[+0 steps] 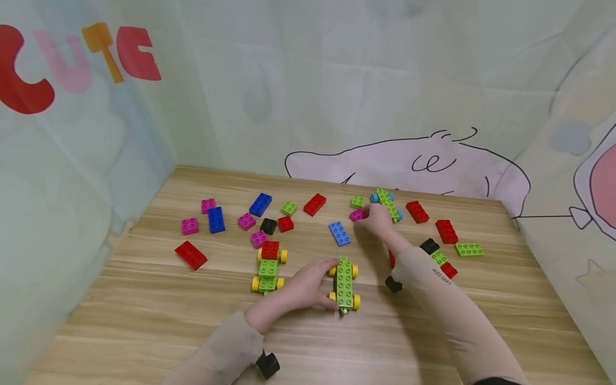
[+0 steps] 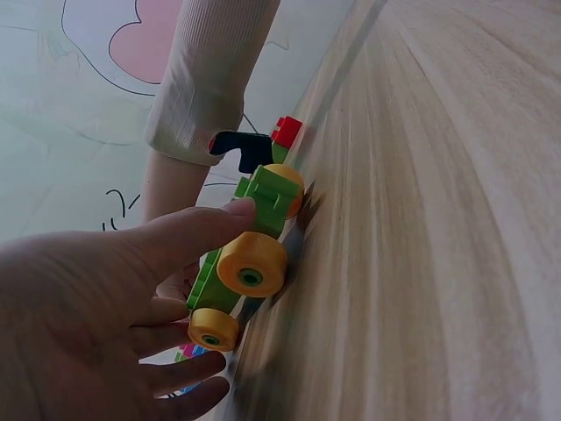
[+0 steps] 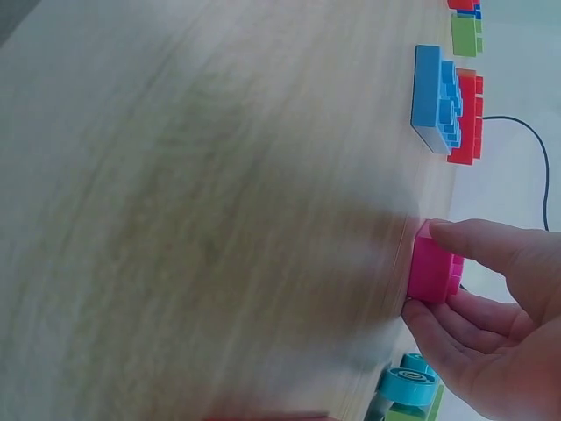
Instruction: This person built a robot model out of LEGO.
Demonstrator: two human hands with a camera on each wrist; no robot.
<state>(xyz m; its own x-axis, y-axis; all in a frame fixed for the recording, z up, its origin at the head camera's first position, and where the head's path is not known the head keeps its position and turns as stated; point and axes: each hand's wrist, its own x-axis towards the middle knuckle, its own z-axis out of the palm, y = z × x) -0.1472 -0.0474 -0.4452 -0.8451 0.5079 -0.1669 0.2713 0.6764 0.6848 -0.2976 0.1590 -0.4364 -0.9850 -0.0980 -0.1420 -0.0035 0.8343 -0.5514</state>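
Observation:
My left hand (image 1: 305, 285) holds a green toy car base with yellow wheels (image 1: 344, 286), thumb at its near end and fingers at its far end. In the left wrist view the thumb presses on the green base (image 2: 267, 200) beside a wheel. Farther back, my right hand (image 1: 377, 222) pinches a magenta brick (image 3: 431, 267) at the table surface between thumb and fingers. Just past that hand stands a green car base with blue wheels (image 1: 386, 203). Left of my left hand is another yellow-wheeled green car (image 1: 268, 275), with a red brick (image 1: 270, 249) on its far end.
A light blue brick (image 1: 339, 233) lies between the hands' work areas. Red, blue, magenta and green bricks are scattered at the left, such as a red one (image 1: 191, 255). More red bricks (image 1: 446, 231) lie at the right. A black piece (image 1: 268, 365) sits near the left sleeve.

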